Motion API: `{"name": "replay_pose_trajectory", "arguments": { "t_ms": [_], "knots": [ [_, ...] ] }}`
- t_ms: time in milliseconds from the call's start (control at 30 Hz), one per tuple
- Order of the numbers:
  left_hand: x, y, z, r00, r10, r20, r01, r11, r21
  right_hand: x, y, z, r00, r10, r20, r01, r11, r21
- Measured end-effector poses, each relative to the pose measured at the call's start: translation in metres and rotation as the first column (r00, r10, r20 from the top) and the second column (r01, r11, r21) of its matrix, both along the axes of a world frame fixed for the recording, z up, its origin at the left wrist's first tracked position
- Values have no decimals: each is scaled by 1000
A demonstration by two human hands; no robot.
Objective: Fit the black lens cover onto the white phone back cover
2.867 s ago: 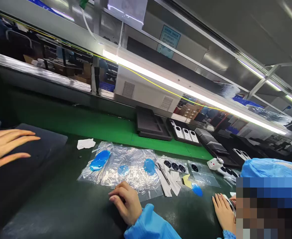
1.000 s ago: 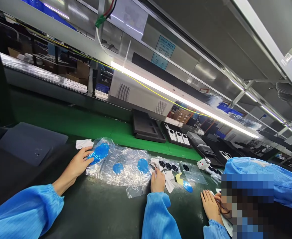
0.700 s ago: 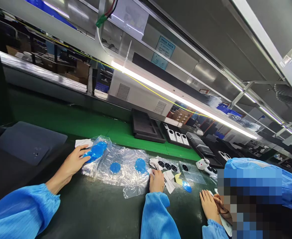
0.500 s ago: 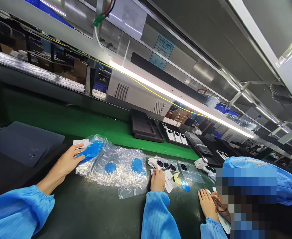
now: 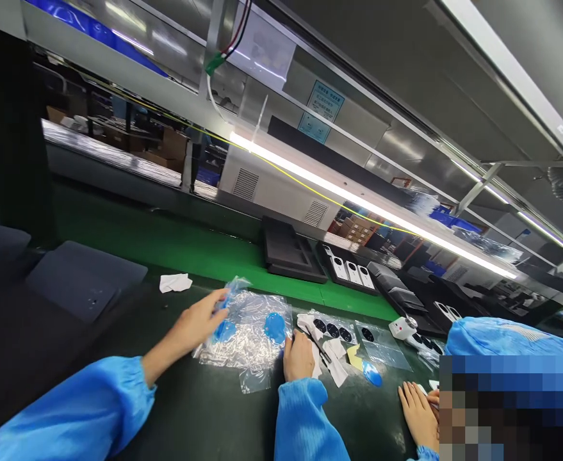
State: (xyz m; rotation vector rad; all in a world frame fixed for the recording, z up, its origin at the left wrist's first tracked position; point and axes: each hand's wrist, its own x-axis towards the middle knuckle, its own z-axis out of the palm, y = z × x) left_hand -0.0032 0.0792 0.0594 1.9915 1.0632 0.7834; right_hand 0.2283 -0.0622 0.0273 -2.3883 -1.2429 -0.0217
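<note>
Gripping blue-patched plastic (image 5: 232, 294) over clear sheets (image 5: 250, 351), the left hand (image 5: 198, 325) is working apart from the right hand (image 5: 299, 357), whose hold I cannot tell; clinging layers could start dragging sheets askew.

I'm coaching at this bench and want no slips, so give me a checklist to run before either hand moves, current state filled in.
1. Left hand has a grip on the lifted plastic film: ok, held between thumb and fingers.
2. Right hand is off the clear plastic bags: cannot tell, it is right at their edge.
3. Clear plastic bags lie smooth: not ok, wrinkled.
4. Three black discs lie apart from the left hand: ok.
5. Co-worker's hand is apart from both hands: ok.
</note>
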Motion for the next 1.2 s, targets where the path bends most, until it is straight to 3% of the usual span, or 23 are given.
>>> {"name": "replay_pose_trajectory", "arguments": {
  "t_ms": [133, 233, 433, 533, 667, 833, 1000, 1200],
  "knots": [
    [32, -28, -1, 963, -110, -245, 143, 982, 122, -18, 27, 2, 994, -93, -56, 89, 994, -69],
    [48, -45, -12, 921, -75, -382, 155, 971, 183, -21, 34, 14, 981, -158, -115, 145, 983, -113],
    [43, -46, -25, 887, -17, -462, 167, 943, 287, -27, 47, 34, 956, -157, -249, 137, 986, -95],
    [31, -36, -21, 897, 11, -442, 132, 948, 291, -24, 47, 35, 932, -104, -348, 100, 995, -30],
    [21, -20, -17, 923, 138, -360, -27, 955, 297, -17, 46, 30, 853, -2, -522, 71, 991, 112],
    [17, 1, -23, 945, 200, -260, -167, 975, 143, -29, 52, 26, 743, 165, -649, 16, 965, 263],
    [17, 11, -22, 974, 175, -145, -187, 980, -75, -77, 58, 12, 731, 374, -570, -188, 914, 359],
    [12, 4, -17, 997, 79, 3, -77, 982, -174, -113, 52, -15, 781, 438, -445, -257, 875, 410]
  ]
}}
